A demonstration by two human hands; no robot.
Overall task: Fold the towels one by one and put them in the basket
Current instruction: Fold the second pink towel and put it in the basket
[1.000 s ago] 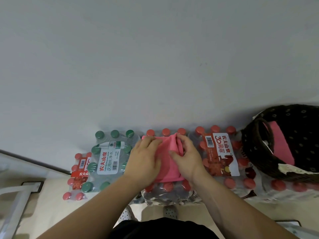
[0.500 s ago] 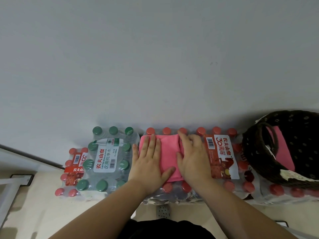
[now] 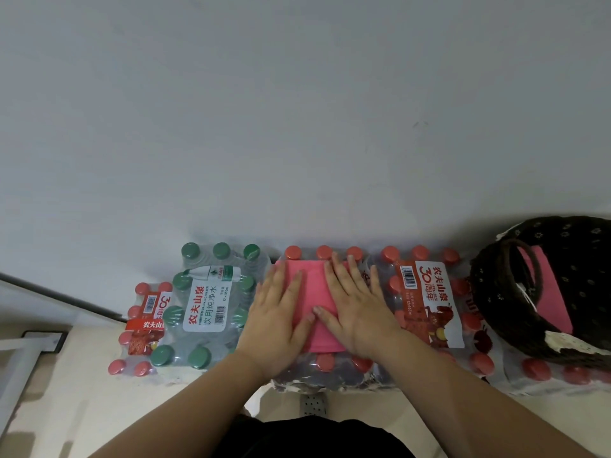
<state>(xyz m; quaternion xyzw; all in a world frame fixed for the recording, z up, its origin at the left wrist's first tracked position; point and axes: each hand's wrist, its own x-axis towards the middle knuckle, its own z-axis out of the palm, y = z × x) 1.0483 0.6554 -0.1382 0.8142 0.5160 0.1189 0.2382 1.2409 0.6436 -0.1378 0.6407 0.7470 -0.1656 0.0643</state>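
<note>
Here both hands lie flat with straight fingers, left hand [image 3: 277, 322] and right hand [image 3: 355, 312], pressing the folded pink towel [image 3: 312, 285] onto a red-capped bottle pack [image 3: 330, 375], probably to set the creases. At 3 o'clock, the dark wicker basket [image 3: 486, 299] holds another pink towel [image 3: 550, 292].

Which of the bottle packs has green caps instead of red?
The second pack from the left, right beside the left hand; the other packs have red caps.
</note>
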